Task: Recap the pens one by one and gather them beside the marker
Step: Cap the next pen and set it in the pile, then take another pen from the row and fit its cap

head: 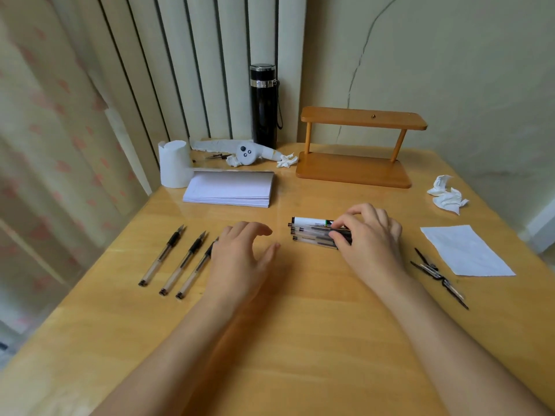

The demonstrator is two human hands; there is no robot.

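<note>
A white marker lies crosswise in the middle of the table, with several capped pens stacked against its near side. My right hand rests on the right end of that bundle, fingertips pinching a pen there. Three uncapped pens lie side by side at the left, tips pointing away. My left hand hovers just right of them, fingers spread and holding nothing, covering the tip of the third pen. Loose black pen caps lie at the right.
A stack of white paper and a paper roll sit at the back left, a black flask behind them. A wooden shelf stands at the back. Crumpled tissue and a white sheet lie right.
</note>
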